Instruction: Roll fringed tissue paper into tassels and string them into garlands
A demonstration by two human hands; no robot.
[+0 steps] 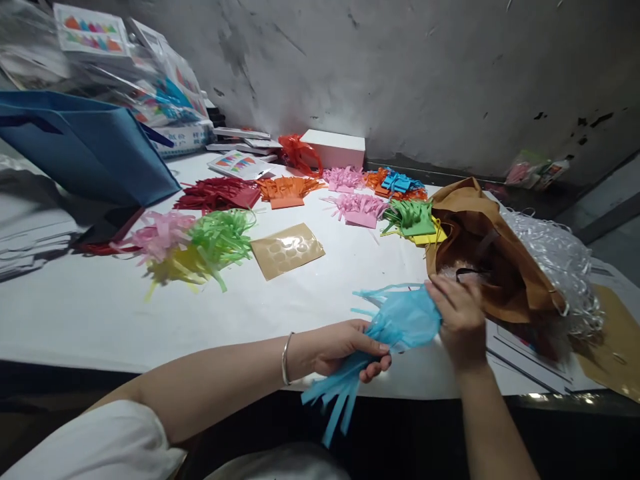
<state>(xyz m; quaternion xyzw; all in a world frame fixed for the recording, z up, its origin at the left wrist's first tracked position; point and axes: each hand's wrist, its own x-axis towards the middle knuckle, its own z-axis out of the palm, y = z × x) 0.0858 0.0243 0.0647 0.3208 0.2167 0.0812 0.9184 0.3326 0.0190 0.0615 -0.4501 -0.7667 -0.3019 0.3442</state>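
A light blue tissue paper tassel with cut fringe strips is held above the table's front edge. My left hand grips its middle, thumb on top, and loose strips hang below the fingers. At the wider, uncut end, my right hand touches the paper; it is slightly blurred, and I cannot make out whether its fingers pinch the sheet or lie against it. Just behind the right hand gapes a brown cloth bag. Beyond my left hand lies a kraft sheet of clear round stickers.
Fringed paper bundles lie about the white table: dark red, orange, pink, green. A blue bag stands at left, a white box by the wall. White cord is heaped at right.
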